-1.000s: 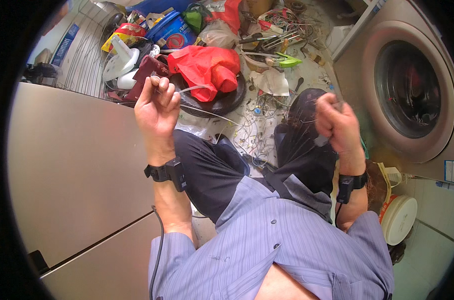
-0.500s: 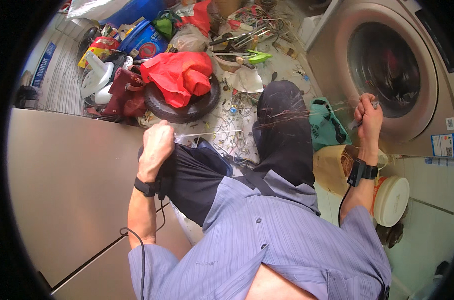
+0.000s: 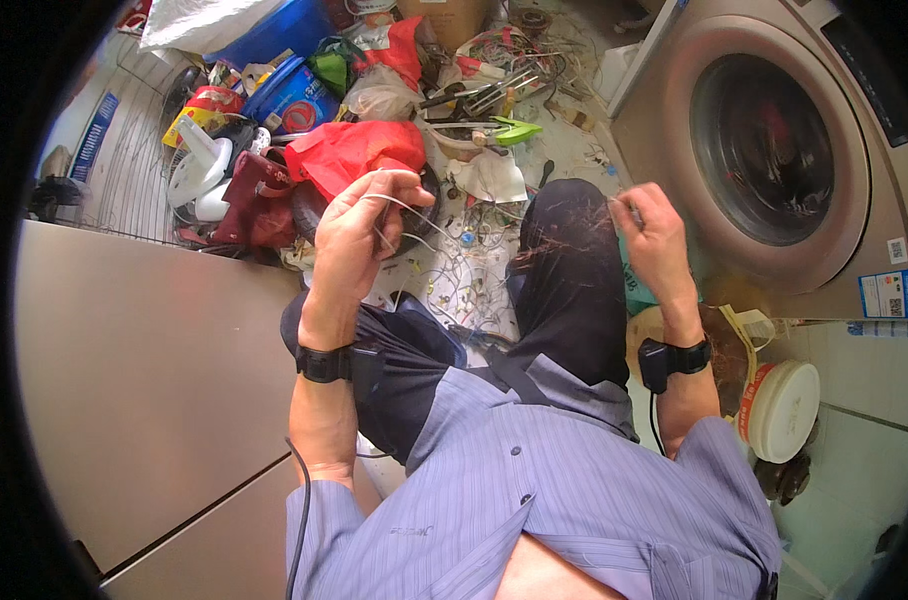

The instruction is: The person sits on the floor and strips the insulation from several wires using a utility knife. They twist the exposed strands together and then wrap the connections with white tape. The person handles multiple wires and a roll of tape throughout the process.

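In front of my left knee, my left hand (image 3: 356, 232) is raised, thumb and fingers closed on a thin white wire (image 3: 406, 204). The wire loops out to the right of that hand. My right hand (image 3: 656, 238) is over the right side of my right knee, its fingertips pinched together on fine copper-coloured wire strands (image 3: 574, 236). These strands fan out in front of the dark trousers, and where each one ends is too fine to make out. Whether my right palm holds anything else is hidden.
Wire scraps litter the floor (image 3: 489, 262). Far left are a red bag (image 3: 349, 155) on a tyre (image 3: 429, 200), a blue tub (image 3: 299, 98) and a white appliance part (image 3: 196, 175). A washing machine (image 3: 659, 130) stands right, near a white bucket (image 3: 786, 410). Metal panels (image 3: 154, 350) flank my left.
My left hand has risen and moved right with the white wire. The right hand has come in leftward from beside the washing machine door, and the strands no longer stretch taut.
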### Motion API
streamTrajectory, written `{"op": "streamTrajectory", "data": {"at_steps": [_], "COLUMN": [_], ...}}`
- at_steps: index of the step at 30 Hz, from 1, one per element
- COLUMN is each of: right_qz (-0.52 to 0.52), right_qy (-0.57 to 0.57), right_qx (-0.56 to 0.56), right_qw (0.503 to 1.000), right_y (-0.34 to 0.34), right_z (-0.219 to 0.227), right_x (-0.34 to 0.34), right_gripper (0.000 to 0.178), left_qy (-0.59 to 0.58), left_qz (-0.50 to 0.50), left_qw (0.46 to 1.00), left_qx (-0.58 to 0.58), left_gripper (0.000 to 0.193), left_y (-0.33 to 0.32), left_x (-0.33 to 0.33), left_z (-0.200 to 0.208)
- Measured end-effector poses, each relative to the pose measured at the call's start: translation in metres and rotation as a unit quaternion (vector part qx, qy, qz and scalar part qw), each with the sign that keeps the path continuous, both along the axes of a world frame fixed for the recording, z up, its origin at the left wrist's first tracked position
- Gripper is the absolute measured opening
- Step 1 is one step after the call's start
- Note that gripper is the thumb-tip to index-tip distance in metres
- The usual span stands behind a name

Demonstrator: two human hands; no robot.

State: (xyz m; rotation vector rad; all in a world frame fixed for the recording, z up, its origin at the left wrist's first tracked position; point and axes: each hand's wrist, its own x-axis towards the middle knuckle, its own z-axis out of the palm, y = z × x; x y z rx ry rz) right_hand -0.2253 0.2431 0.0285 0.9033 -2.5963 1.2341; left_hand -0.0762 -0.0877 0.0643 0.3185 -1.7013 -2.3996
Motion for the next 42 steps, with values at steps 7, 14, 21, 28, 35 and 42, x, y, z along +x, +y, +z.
{"op": "streamTrajectory", "data": {"at_steps": [7,14,21,28,35,42], "right_qz": [0.226,0.329,0.424,0.552,0.368,0.353], "right_qy": [-0.382,-0.309,-0.299,-0.554,-0.093,-0.094], "right_qx": [-0.138,0.072,0.095,-0.2,-0.329,-0.007], "right_qw": [0.886,0.889,0.85,0.59,0.864,0.931], "right_y": [-0.099,-0.118,-0.081,-0.081,-0.128,-0.149], "right_z": [0.013,-0.032,-0.015,0.044,0.05,-0.003], "right_x": [0.036,0.067,0.082,0.079,0.019,0.019], "right_gripper": [0.033,0.019,0.025,0.013,0.017,0.039], "left_qy": [0.028,0.047,0.046,0.06,0.026,0.078], "left_qz": [-0.011,-0.005,0.044,0.072,0.029,-0.004], "left_qw": [0.999,0.996,0.973,0.969,0.974,0.979], "left_qx": [0.033,0.074,0.22,0.23,0.224,0.19], "left_gripper": [0.033,0.036,0.038,0.036,0.035,0.037], "left_y": [0.022,-0.012,-0.082,-0.084,-0.053,-0.047], "left_x": [-0.014,0.002,0.006,-0.002,0.007,0.015], "left_z": [0.02,0.014,0.0,-0.012,-0.004,0.023]}}
